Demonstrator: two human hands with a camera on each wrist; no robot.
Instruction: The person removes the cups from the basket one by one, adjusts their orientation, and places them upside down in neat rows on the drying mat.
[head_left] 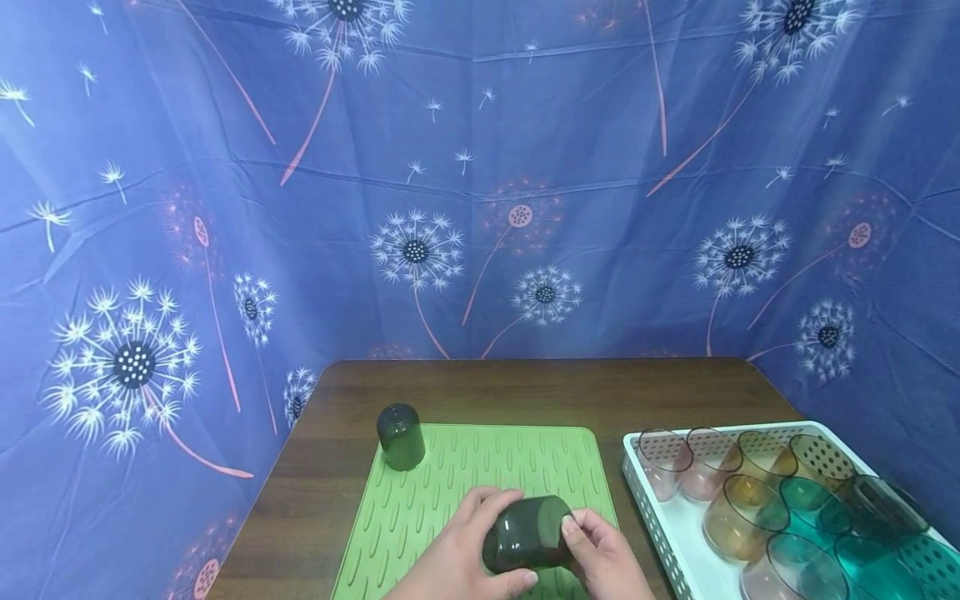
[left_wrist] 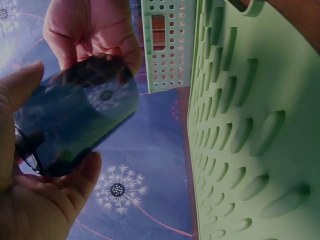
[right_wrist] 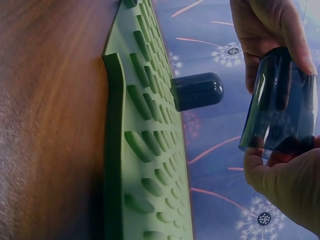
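A dark smoky glass [head_left: 528, 533] lies tilted sideways between both hands, above the near part of a green ridged mat [head_left: 510, 458]. My left hand [head_left: 468, 550] grips one end, its thumb along the lower side and its fingers over the top. At the other end, my right hand [head_left: 600, 554] pinches the edge between thumb and fingers. The left wrist view shows the held glass [left_wrist: 80, 115] with both hands around it. A second dark glass [head_left: 401, 437] stands upside down on the mat's far left corner; the right wrist view also shows this glass [right_wrist: 197, 91].
To the right, a white perforated basket [head_left: 656, 517] holds several glasses: pink, amber [head_left: 742, 517], teal [head_left: 813, 508] and a dark one [head_left: 885, 504]. Brown wooden tabletop [head_left: 540, 387] surrounds the mat. A blue dandelion-print cloth [head_left: 480, 250] hangs behind and at both sides.
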